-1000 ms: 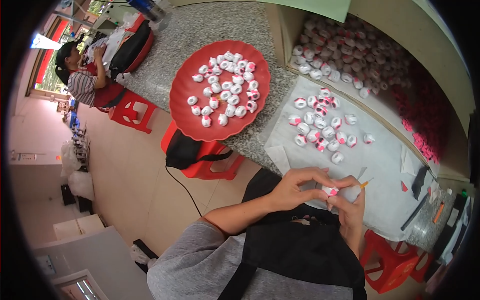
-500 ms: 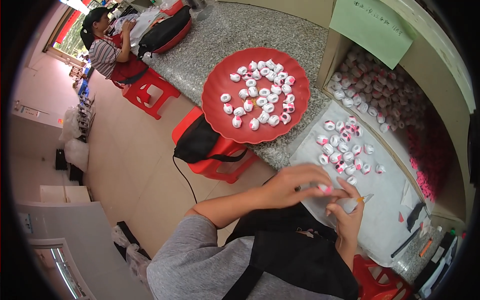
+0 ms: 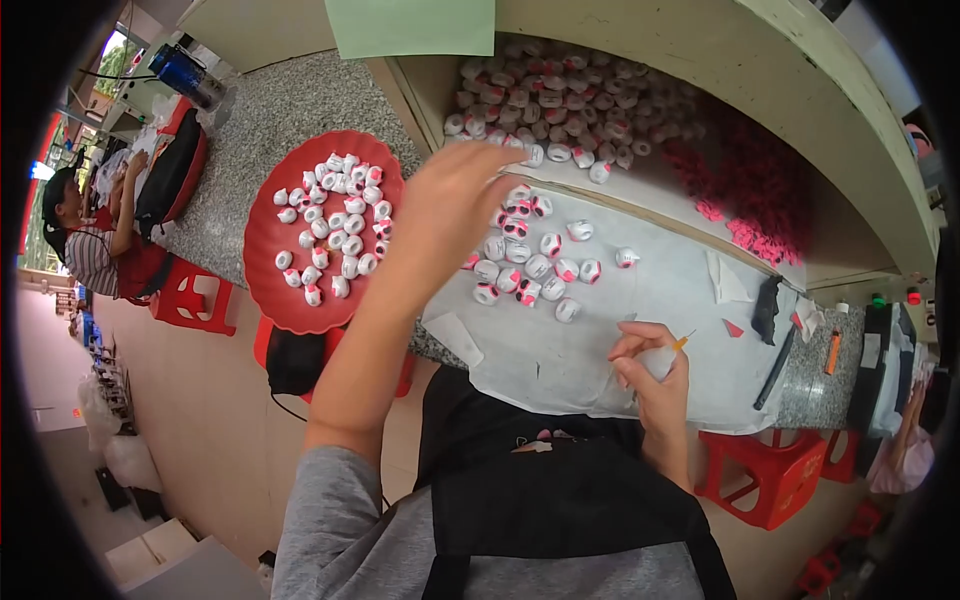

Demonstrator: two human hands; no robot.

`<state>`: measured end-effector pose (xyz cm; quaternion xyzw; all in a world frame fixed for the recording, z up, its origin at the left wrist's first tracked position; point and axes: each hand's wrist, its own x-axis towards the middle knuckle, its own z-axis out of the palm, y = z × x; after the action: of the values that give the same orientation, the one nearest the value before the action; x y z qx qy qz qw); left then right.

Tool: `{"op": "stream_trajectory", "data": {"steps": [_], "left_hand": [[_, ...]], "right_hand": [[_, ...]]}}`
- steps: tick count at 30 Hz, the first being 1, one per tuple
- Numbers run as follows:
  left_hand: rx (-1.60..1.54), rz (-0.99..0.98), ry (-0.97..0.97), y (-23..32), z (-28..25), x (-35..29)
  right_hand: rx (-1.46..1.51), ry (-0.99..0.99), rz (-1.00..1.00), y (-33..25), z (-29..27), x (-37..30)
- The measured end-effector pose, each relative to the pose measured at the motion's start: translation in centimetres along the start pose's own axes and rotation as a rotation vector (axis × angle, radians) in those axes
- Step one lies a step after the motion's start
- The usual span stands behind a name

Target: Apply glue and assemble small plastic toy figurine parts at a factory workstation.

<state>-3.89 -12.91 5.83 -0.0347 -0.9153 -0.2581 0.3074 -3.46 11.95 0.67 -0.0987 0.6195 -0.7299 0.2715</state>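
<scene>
My left hand (image 3: 450, 215) reaches across to the front edge of a bin compartment, fingers stretched toward a small white piece (image 3: 534, 156) at the edge of the heap. Its finger and thumb look apart, and I make out nothing held between them. Low over the paper-covered work surface, my right hand (image 3: 662, 390) is closed around a small translucent squeeze bottle (image 3: 658, 362) with an orange needle tip pointing up and right. Several white-and-pink head-shaped pieces (image 3: 538, 267) lie loose on the white paper (image 3: 520, 355) between the two hands.
A red scalloped tray (image 3: 262, 255) of similar pieces stands left on the granite counter (image 3: 330, 95). Behind are the bin's white heap (image 3: 560, 95) and pink bits (image 3: 765, 240). Paper scraps (image 3: 728, 278) and an orange marker (image 3: 833, 352) lie right. A co-worker (image 3: 95, 240) sits far left.
My left hand has moved from beside the right hand, with a white-and-pink piece in its fingers, up to the bin. That piece no longer shows there. The view has turned right.
</scene>
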Motion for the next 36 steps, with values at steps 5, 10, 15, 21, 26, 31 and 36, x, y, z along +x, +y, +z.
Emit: {"op": "stream_trajectory", "data": {"steps": [5,10,15,21,26,31,36], "left_hand": [[0.166,0.117,-0.152,-2.9,11.6,6.8],[0.295,0.451,-0.032,-4.6,13.6,7.9],[-0.388,-0.218,-0.114,-0.2,8.8,4.2],[-1.141,-0.692,-0.191,4.0,4.6,-5.2],[-1.213,-0.733,-0.051,5.2,4.3,-9.7],[-1.446,-0.792,0.035,5.9,4.4,-10.5],[-1.414,-0.685,0.059,5.8,4.4,-10.9]], "right_hand": [[0.1,-0.006,-0.002,0.1,-1.2,-0.6],[0.108,0.027,-0.029,0.4,-2.2,-1.1],[0.258,-0.073,-0.089,0.4,-3.7,-0.9],[0.145,-0.067,-0.098,-0.2,-2.1,-0.7],[0.064,-0.037,-0.143,-1.4,-0.3,-0.7],[0.257,0.091,-0.29,-1.2,0.4,-0.4],[0.335,0.226,-0.428,-2.0,2.1,0.0]]}}
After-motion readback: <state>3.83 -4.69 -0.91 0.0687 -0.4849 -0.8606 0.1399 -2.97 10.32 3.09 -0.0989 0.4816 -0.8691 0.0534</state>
